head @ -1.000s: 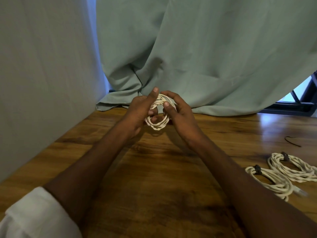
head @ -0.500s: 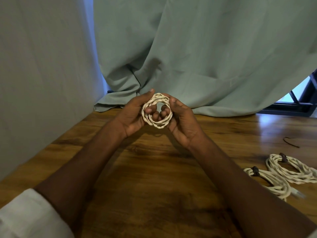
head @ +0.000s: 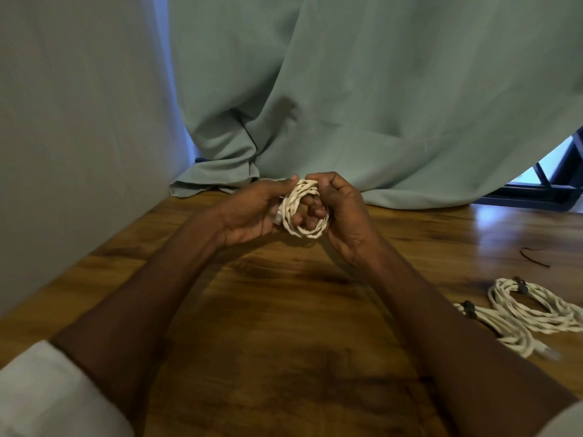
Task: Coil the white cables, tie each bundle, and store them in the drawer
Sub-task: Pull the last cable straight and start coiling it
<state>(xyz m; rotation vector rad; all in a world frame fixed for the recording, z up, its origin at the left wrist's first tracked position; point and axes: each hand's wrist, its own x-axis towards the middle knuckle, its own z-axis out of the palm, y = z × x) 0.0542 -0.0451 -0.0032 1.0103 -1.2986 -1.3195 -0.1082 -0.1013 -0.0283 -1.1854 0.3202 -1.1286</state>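
A small coil of white cable [head: 299, 212] is held above the wooden table [head: 284, 310], between both hands. My left hand [head: 252, 212] grips the coil's left side, thumb on top. My right hand [head: 340, 212] curls round its right side, with fingers through the loop. Two coiled white cable bundles lie at the right of the table: one [head: 536, 307] further back and one [head: 501, 332] nearer, each bound with a dark tie. No drawer is in view.
A thin dark tie [head: 534, 257] lies loose on the table at the right. A pale green curtain [head: 362, 105] hangs down to the table's far edge. A grey wall [head: 79, 137] bounds the left side. A dark window frame [head: 542, 193] shows at far right.
Both hands with the coil have shifted slightly and turned it; the loop now tilts, and the right fingers curl further through it. The bundles on the table have not moved.
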